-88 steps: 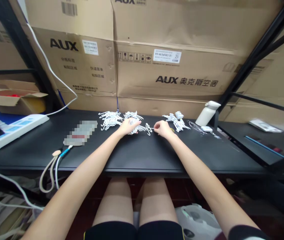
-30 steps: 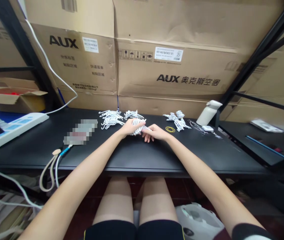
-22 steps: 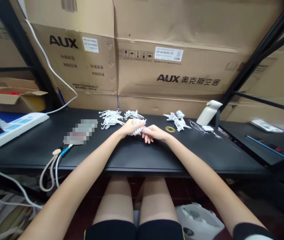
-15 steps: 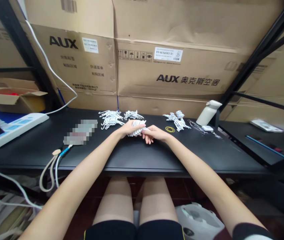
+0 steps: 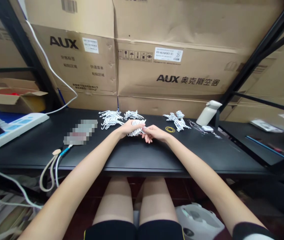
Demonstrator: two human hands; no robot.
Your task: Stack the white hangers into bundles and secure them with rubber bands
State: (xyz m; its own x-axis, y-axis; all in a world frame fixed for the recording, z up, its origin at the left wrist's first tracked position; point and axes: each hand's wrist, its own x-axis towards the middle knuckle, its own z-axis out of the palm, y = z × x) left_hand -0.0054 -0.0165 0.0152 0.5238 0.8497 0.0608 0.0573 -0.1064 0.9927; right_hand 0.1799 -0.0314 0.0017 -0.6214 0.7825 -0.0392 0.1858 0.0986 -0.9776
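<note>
Right hand (image 5: 151,133), lately beside the yellow bands (image 5: 170,129), now meets left hand (image 5: 128,127); both clamp one bundle of white hooks (image 5: 133,134), left of the bands. Stray stems seem gathered into one handful.

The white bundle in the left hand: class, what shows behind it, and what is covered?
Behind the white bundle is another white pile on the black tabletop, with cardboard beyond. Anything lower, directly behind the bundle and left hand, is covered and cannot be told.
</note>
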